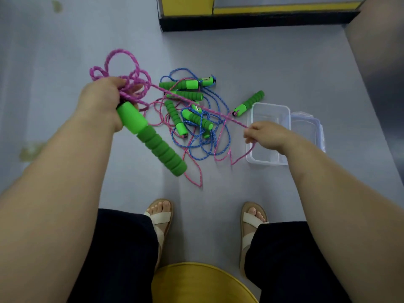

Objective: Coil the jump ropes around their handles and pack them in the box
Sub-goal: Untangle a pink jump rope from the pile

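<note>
My left hand [102, 99] grips the top of a green foam handle [153, 138] together with several loops of pink rope [122, 68] bunched above it. That rope runs taut to the right, where my right hand [265, 134] pinches it. Below, on the grey floor, lies a tangle of blue and pink ropes [203, 141] with several green handles [185, 96]. One more green handle [249, 103] lies by itself beside the clear plastic box [270, 112], which stands open under my right hand.
The box's clear lid [310, 127] lies just right of the box. A yellow and black structure [251, 16] stands at the far side of the floor. My sandalled feet [160, 217] and a yellow round seat [201, 283] are near the bottom.
</note>
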